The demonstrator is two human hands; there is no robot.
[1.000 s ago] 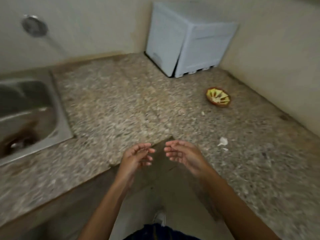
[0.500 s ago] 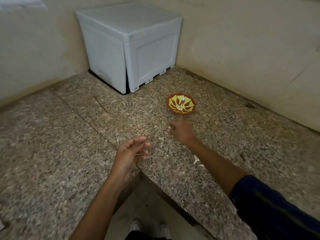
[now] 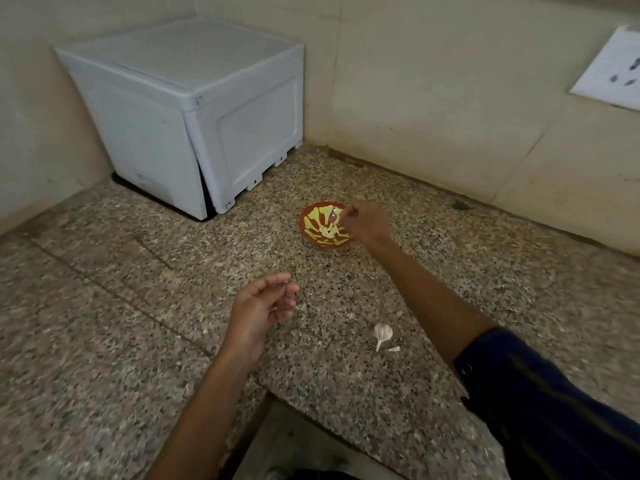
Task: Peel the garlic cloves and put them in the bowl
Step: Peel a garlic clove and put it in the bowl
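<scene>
Just beneath the right hand [image 3: 363, 225], the bowl [image 3: 317, 226].

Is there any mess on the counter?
A little. White garlic skin lies loose on the counter, near the edge and apart from the bowl. Nothing looks spilled or broken.

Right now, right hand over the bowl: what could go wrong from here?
1. The small red and yellow patterned bowl is shallow, and the right hand sits over its right rim; a clove released there might bounce out onto the speckled granite counter.
2. The hand could nudge the light bowl.
3. The white garlic skin scrap lies loose beneath the right forearm; a sleeve might sweep it off.
</scene>
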